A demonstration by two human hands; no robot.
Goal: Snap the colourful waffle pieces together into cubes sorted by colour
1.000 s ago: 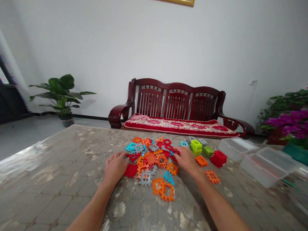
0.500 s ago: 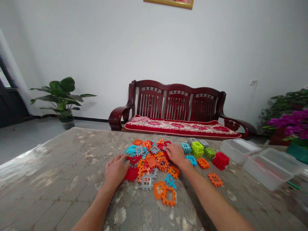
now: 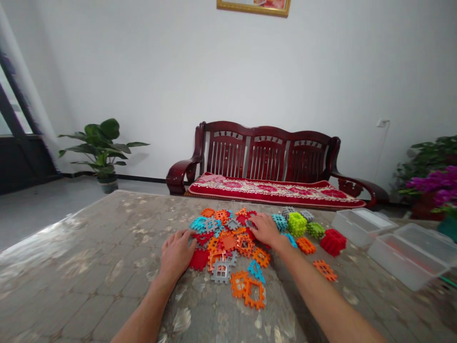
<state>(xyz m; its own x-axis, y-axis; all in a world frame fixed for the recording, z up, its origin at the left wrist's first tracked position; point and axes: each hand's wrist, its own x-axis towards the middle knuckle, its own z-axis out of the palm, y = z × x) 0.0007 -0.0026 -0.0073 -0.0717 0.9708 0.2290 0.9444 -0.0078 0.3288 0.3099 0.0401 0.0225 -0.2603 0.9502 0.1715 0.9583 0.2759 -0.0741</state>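
A pile of flat interlocking plastic tiles point(image 3: 228, 243), orange, red, blue and grey, lies in the middle of the table point(image 3: 89, 267). My left hand point(image 3: 176, 255) rests flat at the pile's left edge, fingers spread, fingertips by a red tile point(image 3: 198, 260). My right hand point(image 3: 264, 229) lies on the far right part of the pile, its fingers bent together on a grey tile point(image 3: 248, 223). Just right of that hand stand assembled cubes: blue point(image 3: 279, 221), light green point(image 3: 298, 223), dark green point(image 3: 315, 229) and red point(image 3: 333, 241).
Two loose orange tiles point(image 3: 325, 269) point(image 3: 306, 245) lie right of my forearm. Two clear plastic boxes point(image 3: 360, 224) point(image 3: 407, 252) stand at the table's right. Beyond the table are a dark wooden bench point(image 3: 267, 162), a potted plant point(image 3: 103, 147) and purple flowers point(image 3: 435, 183).
My right hand has moved left and farther into the pile, onto a grey tile. The left hand has stayed at the pile's left edge. The camera has tilted slightly.
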